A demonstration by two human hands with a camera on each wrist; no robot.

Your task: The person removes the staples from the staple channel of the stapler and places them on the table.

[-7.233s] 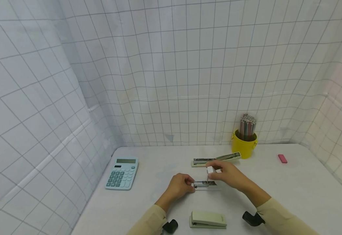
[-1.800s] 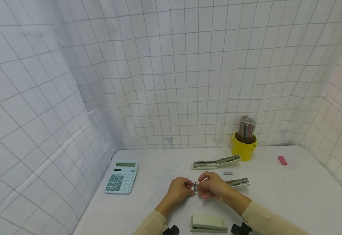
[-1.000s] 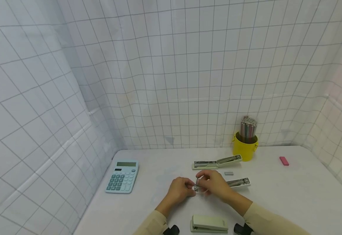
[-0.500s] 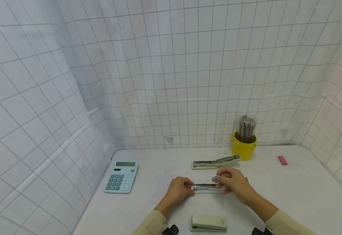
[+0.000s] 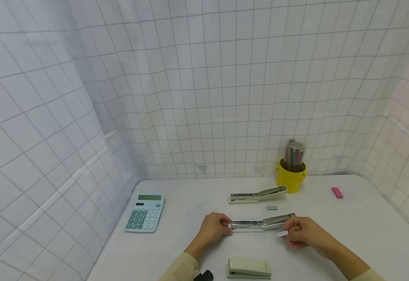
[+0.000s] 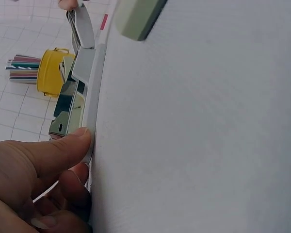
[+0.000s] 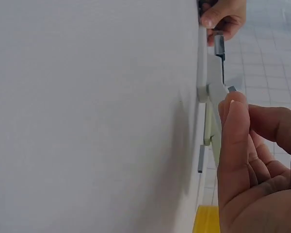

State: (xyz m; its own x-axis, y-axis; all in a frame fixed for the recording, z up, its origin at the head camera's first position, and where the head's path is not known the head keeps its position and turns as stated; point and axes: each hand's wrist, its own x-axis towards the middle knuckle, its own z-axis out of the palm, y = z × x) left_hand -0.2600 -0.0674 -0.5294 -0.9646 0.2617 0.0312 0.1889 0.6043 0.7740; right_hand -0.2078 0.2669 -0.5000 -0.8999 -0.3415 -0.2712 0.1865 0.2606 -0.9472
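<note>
A white stapler (image 5: 248,229) lies opened out on the table, its top arm tilted up to the right. My left hand (image 5: 214,229) grips the front end of its base; in the left wrist view the thumb (image 6: 68,148) presses on the base's side. My right hand (image 5: 304,234) is off the stapler's right end, pinching a small pale strip of staples (image 5: 282,233) between thumb and fingertips. In the right wrist view only a small grey end of the strip (image 7: 232,89) shows past the fingertips. Another grey strip of staples (image 5: 272,208) lies behind the stapler.
A second, pale green stapler (image 5: 244,200) lies opened behind. A closed pale green stapler (image 5: 249,267) is in front. A yellow bucket of pencils (image 5: 290,179) stands at the back right, with a pink eraser (image 5: 337,192) farther right. A blue calculator (image 5: 144,212) is at left.
My right hand has moved from the stapler's front end to its right, carrying the strip of staples. The stapler's tray has come into view. The left hand has stayed put.
</note>
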